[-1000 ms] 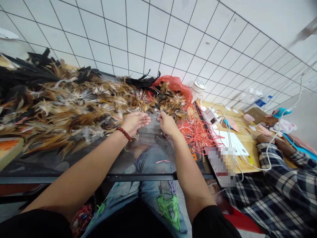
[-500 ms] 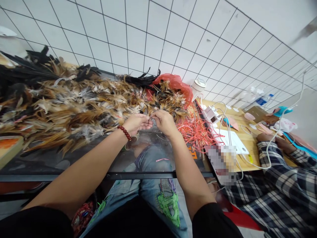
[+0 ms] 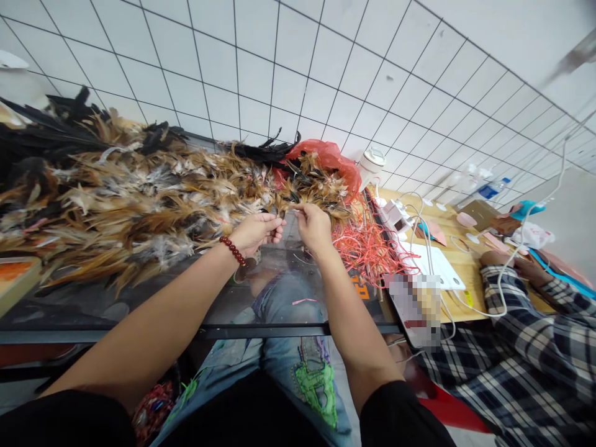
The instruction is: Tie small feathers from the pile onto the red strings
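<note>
My left hand (image 3: 261, 233), with a dark red bead bracelet (image 3: 233, 250) on its wrist, is closed in a pinch above the glossy table top (image 3: 284, 292). Beside it, my right hand (image 3: 313, 228) also pinches, its fingertips a little apart from the left ones. Whatever sits between the fingers is too small to make out. Just beyond both hands lies a wide heap of brown and cream feathers (image 3: 139, 195). A smaller bunch of dark and brown feathers (image 3: 321, 184) rests past my right hand.
Tangled pink-red strips (image 3: 361, 245) lie to the right. Behind are a red plastic bag (image 3: 333, 158) and a white lidded cup (image 3: 371, 164). White cables and a phone (image 3: 414, 323) are near the right edge. A person in a checked sleeve (image 3: 498, 288) sits there.
My right hand has moved slightly right and away from the left, so a gap shows between fingertips that were together. My left hand has stayed nearly in place.
</note>
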`<state>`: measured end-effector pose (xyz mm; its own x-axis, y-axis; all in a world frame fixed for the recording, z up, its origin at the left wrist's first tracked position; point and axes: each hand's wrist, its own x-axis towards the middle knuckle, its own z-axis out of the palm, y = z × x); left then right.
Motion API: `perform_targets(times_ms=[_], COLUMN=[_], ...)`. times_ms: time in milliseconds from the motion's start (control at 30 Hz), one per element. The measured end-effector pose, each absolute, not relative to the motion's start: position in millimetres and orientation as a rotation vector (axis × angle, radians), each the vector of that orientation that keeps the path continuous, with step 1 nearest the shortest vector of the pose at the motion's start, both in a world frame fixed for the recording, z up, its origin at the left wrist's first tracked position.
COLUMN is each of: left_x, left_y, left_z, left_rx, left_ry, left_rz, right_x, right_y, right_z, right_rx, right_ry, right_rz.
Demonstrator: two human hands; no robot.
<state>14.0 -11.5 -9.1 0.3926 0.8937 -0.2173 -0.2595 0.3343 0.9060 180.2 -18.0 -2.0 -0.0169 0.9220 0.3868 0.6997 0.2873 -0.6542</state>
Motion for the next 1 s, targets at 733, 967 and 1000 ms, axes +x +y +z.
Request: perform_targets(times_ms=[733,967,1000], left_x=[16.1,19.6,19.7], left_y=[-19.0,-15.5,-14.5], left_z=[-6.7,-7.8,-8.2], left_rx=[0.955,0.856,0.826], left_ry=[0.724,0.835,0.855], left_rz=[0.650,0.902,0.985], right_x=[172.8,207.6,217.6], right_y=[-18.9,-10.8,-11.2], right_z=[-4.7,4.7,7.6], right_rx=[-1.199,-1.331,-1.439], right_ry=[-1.321,-1.302,-1.311], right_rz=[1.218,0.772,0.629])
